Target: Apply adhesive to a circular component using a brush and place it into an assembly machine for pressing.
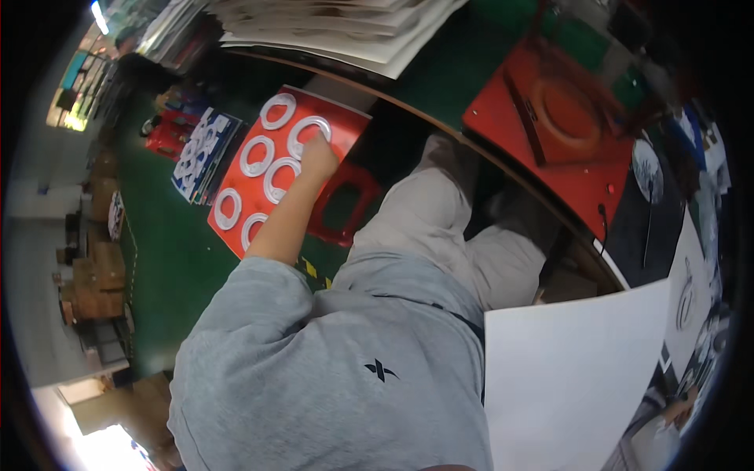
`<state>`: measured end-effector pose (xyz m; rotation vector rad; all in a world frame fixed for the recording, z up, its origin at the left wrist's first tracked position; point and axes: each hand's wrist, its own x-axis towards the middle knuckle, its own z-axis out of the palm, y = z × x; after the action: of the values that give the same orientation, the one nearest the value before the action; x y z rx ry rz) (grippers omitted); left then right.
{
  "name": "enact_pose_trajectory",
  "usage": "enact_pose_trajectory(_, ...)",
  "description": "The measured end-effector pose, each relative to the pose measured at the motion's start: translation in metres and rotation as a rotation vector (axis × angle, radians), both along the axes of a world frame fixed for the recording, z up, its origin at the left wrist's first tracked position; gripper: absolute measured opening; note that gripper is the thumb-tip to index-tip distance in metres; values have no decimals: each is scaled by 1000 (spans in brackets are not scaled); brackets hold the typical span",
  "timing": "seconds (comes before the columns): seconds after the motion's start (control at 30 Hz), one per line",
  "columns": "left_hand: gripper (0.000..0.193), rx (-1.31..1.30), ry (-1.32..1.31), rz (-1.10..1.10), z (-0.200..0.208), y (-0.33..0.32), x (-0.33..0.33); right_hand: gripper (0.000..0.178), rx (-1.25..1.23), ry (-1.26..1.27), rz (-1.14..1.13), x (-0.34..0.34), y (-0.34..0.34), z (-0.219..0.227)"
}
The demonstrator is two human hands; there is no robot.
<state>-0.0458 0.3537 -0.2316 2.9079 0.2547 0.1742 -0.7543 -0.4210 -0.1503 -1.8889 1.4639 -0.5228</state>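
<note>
My left arm reaches forward over a red sheet [253, 188] that carries several white rings [258, 155]. My left hand [320, 159] lies at the right side of this sheet, its fingers curled in at the edge of one ring. The fingertips are hidden, so what they grip cannot be made out. A red plastic stool [345, 206] stands just beside and below the sheet. My right hand does not show. A large blank white sheet [577, 377] stands at the right of my body, over where the right arm would be.
A bench with a curved-looking brown edge [542, 196] runs along my right, bearing a red fixture [565, 118] and a stack of large sheets [338, 31]. Left of the red sheet is a pile of blue-and-white printed sheets [206, 153]. Cardboard boxes [98, 282] line the far left.
</note>
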Motion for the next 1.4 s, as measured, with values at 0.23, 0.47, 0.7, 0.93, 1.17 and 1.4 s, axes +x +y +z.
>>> enact_pose_trajectory(0.23,58,369,-102,-160,-89,75,17,54,-72,-254,-24,-191,155,-56)
enact_pose_trajectory(0.47,50,47,2,-160,-26,125,46,40,188,-487,-562,-25,111,-73)
enact_pose_trajectory(0.7,27,-731,208,-429,168,-25,-3,49,94,72,-444,104,95,-148)
enact_pose_trajectory(0.93,28,-836,-297,-697,265,-108,-49,50,7,511,60,159,98,-172)
enact_pose_trajectory(1.17,41,-258,-816,-1196,262,-271,18,19,294,19,535,344,187,-7)
enact_pose_trajectory(1.4,49,-324,-289,-1155,227,-290,38,15,107,-357,886,481,253,109)
